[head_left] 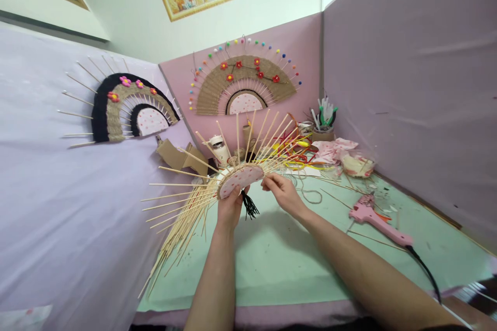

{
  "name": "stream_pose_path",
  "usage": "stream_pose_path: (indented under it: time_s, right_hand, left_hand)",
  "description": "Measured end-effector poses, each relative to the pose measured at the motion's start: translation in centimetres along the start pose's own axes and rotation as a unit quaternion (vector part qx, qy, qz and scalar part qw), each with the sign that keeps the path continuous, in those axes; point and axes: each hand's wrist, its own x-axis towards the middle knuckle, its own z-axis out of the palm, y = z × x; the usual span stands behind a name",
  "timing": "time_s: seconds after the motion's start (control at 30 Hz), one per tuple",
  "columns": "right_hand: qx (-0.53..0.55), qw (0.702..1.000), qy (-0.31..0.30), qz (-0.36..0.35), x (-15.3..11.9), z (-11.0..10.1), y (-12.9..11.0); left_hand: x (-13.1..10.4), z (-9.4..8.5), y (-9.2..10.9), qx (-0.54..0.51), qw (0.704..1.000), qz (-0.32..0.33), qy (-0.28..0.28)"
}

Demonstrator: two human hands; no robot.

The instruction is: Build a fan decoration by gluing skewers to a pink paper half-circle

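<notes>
A half-round piece covered in pink dotted cloth [240, 180] is held up over the table, with thin wooden sticks [237, 137] fanning out from its curved edge. My left hand [230, 209] grips its lower edge from below. My right hand [280, 191] is at the piece's right end, fingers pinched together; what they hold is too small to make out. A black tassel [249, 206] hangs just right of my left hand. Behind and below the piece, a pile of loose sticks [182, 230] lies on the table's left side.
On the green tabletop [287, 269], a pink glue gun [380, 222] with a black cord lies at right. Coloured pipe cleaners, twine, a white bottle [220, 151] and a jar [323, 133] stand behind. Finished fans [248, 75] hang on the partitions.
</notes>
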Motion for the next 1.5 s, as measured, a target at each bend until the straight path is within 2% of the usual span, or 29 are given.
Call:
stream_pose_path:
  time_s: [0.1, 0.17, 0.3, 0.47, 0.63, 0.77, 0.97, 1.07, 1.17, 1.33, 1.5]
  right_hand:
    - [0.156, 0.982, -0.021, 0.105, 0.5, -0.6, -0.3]
    - [0.221, 0.966, -0.002, 0.134, 0.9, -1.2, -0.3]
    - [0.288, 0.945, 0.038, 0.154, 1.6, -2.5, -0.3]
    - [0.311, 0.936, 0.054, 0.153, 2.0, -3.3, -0.4]
    - [0.343, 0.924, 0.063, 0.157, 2.4, -4.6, -0.7]
    - [0.371, 0.914, 0.09, 0.14, 2.9, -6.3, -0.7]
    - [0.407, 0.9, 0.118, 0.108, 3.3, -8.3, -0.9]
    - [0.405, 0.902, 0.118, 0.093, 3.2, -8.5, -1.5]
    - [0.372, 0.918, 0.127, 0.058, 2.9, -8.3, -2.4]
    - [0.31, 0.936, 0.163, -0.023, 2.3, -7.9, -3.9]
    - [0.273, 0.937, 0.208, -0.057, 2.3, -8.1, -4.2]
  left_hand:
    - [0.1, -0.2, -0.1, -0.011, 1.0, -0.001, 0.023]
    - [0.1, -0.3, -0.1, -0.017, 0.999, -0.002, 0.034]
    - [0.1, -0.4, -0.1, -0.022, 0.999, -0.006, 0.042]
    - [0.1, -0.4, -0.3, -0.016, 0.999, -0.018, 0.029]
    - [0.2, -0.4, -0.1, -0.008, 0.999, -0.003, 0.043]
    - [0.3, -0.5, 0.0, -0.016, 0.998, 0.002, 0.063]
    - [0.4, -0.6, -0.1, -0.021, 0.998, -0.003, 0.059]
    - [0.4, -0.6, -0.1, -0.021, 0.998, -0.003, 0.064]
    - [0.4, -0.4, -0.2, -0.011, 0.998, -0.005, 0.062]
    - [0.3, -0.2, -0.4, 0.025, 0.998, -0.016, 0.048]
    - [0.2, -0.3, -0.7, 0.071, 0.996, -0.04, 0.029]
